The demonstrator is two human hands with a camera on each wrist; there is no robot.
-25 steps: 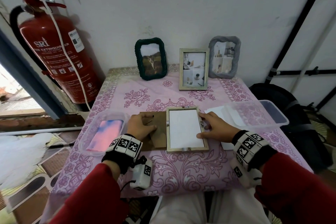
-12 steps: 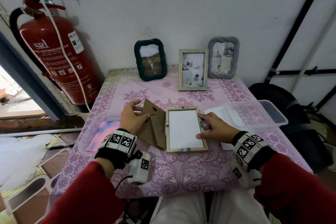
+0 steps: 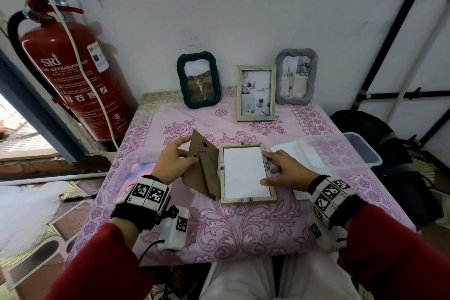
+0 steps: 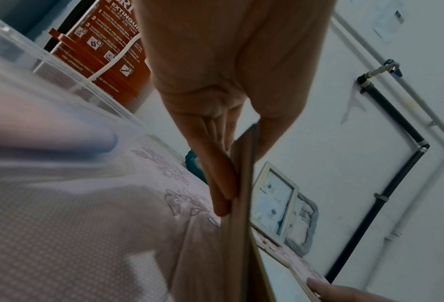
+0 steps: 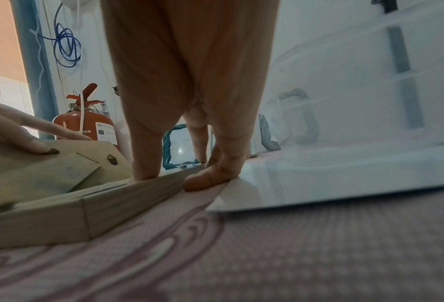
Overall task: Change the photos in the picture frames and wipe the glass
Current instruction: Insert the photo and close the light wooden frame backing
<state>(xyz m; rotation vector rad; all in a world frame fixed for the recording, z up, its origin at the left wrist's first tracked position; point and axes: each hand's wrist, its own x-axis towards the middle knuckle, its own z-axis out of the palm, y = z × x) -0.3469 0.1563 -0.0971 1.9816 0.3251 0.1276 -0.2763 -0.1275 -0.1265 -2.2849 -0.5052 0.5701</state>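
Both arms in red long sleeves (image 3: 104, 258). Each wrist carries a black strap with a white block band printed with black-and-white square fiducial markers: left band (image 3: 146, 192), right band (image 3: 328, 195). A white camera module (image 3: 174, 228) with one marker hangs below the left wrist; black cable trails from it. White trousers (image 3: 246, 277) visible at near edge.

Soft even indoor light, daylight at left doorway, wide-angle edge bending, wrist views blurred close up

Extinguisher (image 3: 70, 75) base behind table (image 3: 155, 105)
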